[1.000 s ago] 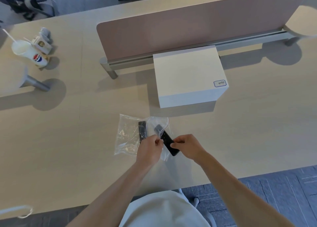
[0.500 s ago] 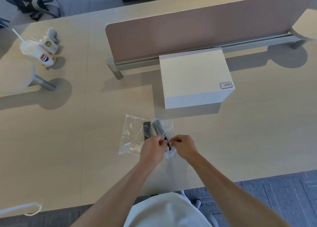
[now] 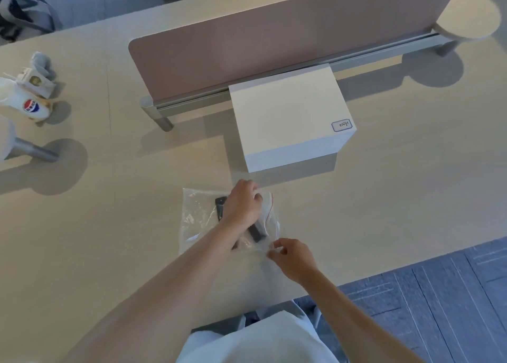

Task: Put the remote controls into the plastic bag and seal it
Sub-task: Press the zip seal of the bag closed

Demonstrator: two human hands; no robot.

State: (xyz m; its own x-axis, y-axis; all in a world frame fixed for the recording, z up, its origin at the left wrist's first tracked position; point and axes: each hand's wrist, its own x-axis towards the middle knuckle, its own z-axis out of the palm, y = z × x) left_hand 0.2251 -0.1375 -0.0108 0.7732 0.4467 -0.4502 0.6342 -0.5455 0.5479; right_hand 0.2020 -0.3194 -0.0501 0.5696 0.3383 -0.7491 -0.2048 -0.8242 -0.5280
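Note:
A clear plastic bag [image 3: 198, 215] lies flat on the pale wooden table [image 3: 109, 239], its red-lined mouth on the right side. Two black remote controls lie inside it: one remote [image 3: 220, 206] shows at the upper left of my left hand, the other remote [image 3: 256, 233] just below that hand. My left hand [image 3: 242, 204] rests on top of the bag with fingers at the far end of the bag's mouth. My right hand [image 3: 292, 257] pinches the near end of the mouth between thumb and fingers.
A white box [image 3: 290, 115] stands just beyond the bag, against a pink desk divider [image 3: 274, 41]. A paper cup [image 3: 24, 106] and small packets sit at the far left. The table edge runs just below my right hand, with blue carpet [image 3: 439, 294] beyond.
The second remote has gone fully into the bag. My left hand has moved up along the bag's mouth, and my right hand has slid down to its near end.

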